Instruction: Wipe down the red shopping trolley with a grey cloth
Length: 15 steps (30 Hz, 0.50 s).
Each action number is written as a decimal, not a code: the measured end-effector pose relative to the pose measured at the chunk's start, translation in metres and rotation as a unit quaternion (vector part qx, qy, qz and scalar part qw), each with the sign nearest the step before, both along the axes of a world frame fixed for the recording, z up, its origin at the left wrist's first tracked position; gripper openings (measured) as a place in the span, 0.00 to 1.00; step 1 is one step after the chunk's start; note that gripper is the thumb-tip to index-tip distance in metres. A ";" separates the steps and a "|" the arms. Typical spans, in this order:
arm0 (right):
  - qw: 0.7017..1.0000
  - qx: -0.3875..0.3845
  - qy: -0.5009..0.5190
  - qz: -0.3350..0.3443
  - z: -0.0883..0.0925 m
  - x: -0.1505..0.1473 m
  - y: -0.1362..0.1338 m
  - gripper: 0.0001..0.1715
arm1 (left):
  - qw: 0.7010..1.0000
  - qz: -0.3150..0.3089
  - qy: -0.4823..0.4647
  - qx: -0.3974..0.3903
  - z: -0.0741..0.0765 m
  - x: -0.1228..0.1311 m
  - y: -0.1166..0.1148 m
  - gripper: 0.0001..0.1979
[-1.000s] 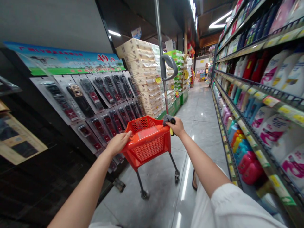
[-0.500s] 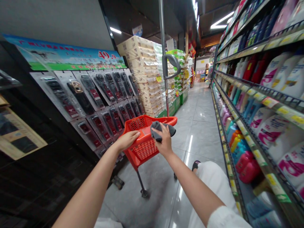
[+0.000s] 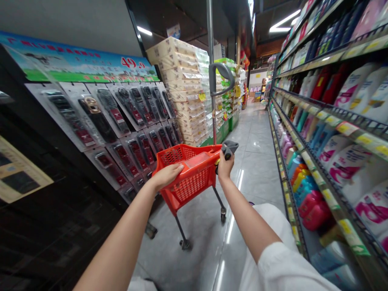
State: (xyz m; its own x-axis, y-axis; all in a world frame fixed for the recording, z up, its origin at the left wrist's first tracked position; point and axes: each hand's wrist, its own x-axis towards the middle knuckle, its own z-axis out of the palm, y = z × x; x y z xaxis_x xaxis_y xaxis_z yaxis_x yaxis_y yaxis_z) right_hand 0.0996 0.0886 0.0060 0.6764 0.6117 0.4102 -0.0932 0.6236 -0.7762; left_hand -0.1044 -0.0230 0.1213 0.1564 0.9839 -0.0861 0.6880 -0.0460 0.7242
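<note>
A small orange basket cart (image 3: 194, 184) on castors stands in the aisle in front of me, with a tall grey pole and handle (image 3: 222, 79) rising from its far side. My left hand (image 3: 166, 176) grips the near left rim of the basket, fingers curled over the edge. My right hand (image 3: 224, 166) is closed on a grey cloth (image 3: 229, 147) and presses it against the basket's right corner. A flat reddish item lies inside the basket.
Packaged goods hang on a slanted display (image 3: 121, 121) to the left. Stacked tissue packs (image 3: 182, 85) stand ahead on the left. Shelves of detergent bottles (image 3: 339, 121) line the right. The grey tiled aisle (image 3: 254, 137) runs ahead.
My right hand moved with the cloth from the basket's right corner to over its middle and back to the right corner. The left hand stayed on the rim.
</note>
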 end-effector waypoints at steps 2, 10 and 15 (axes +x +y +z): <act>0.999 0.008 -0.028 -0.021 -0.007 -0.030 -0.028 0.24 | 0.999 -0.008 -0.015 -0.042 0.000 0.005 0.001 0.21; 0.996 0.027 -0.022 0.087 -0.023 -0.078 -0.074 0.26 | 0.998 0.026 -0.023 -0.056 0.004 0.015 -0.006 0.19; 1.000 0.012 0.006 0.028 -0.004 -0.051 -0.045 0.26 | 0.999 0.003 -0.005 -0.040 -0.005 0.014 0.003 0.20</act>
State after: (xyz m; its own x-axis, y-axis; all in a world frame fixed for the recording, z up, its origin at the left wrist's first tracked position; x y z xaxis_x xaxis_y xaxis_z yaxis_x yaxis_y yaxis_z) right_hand 0.0484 0.0437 0.0025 0.6464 0.6390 0.4170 -0.1384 0.6356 -0.7595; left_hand -0.0901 -0.0197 0.1159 0.1515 0.9748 -0.1636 0.6803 0.0172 0.7327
